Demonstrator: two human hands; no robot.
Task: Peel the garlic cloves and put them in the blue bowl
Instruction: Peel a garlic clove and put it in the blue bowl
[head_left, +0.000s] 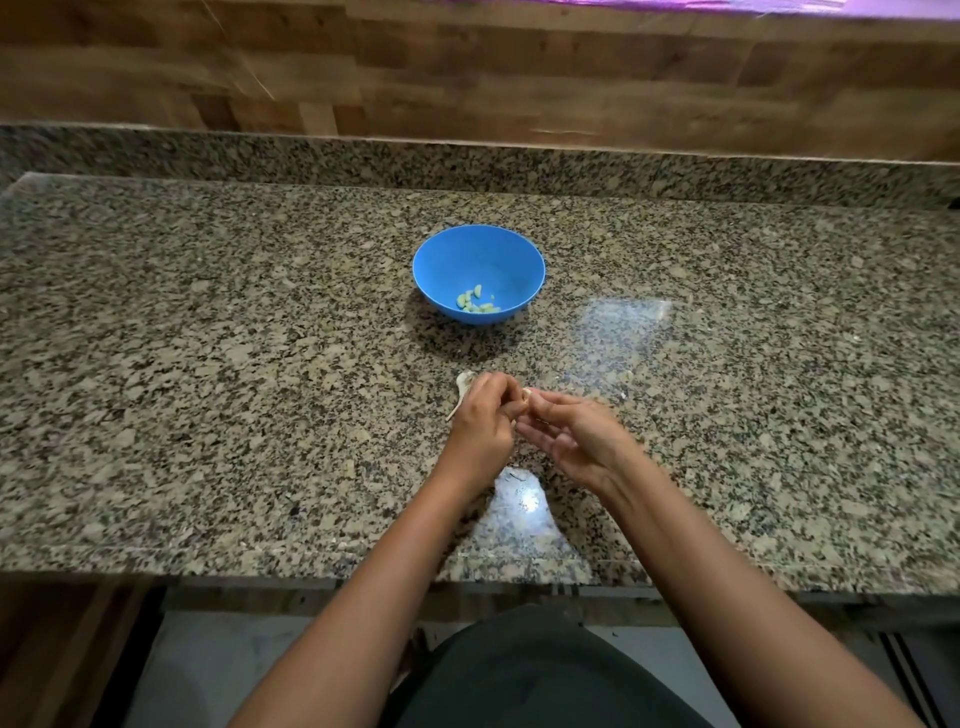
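Garlic clove (527, 397) is held up between two hands, on the near side of the blue bowl (452, 249) and a little way from it. The left hand (485, 421) has curled fingers and pinches the clove. The right hand (576, 441) pinches it too, with thumb and first finger, and its other fingers hang loose. A bit of garlic skin (464, 385) lies on the counter (208, 364), also on the bowl's near side. Peeled cloves (475, 302) lie in the bottom of the bowl.

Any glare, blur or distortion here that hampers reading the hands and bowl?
Head view: glare patches on the granite counter, right of the blue bowl and nearer the front edge; left hand and right hand, pinching a garlic clove, slightly motion-blurred; wide-angle bends the counter edges.
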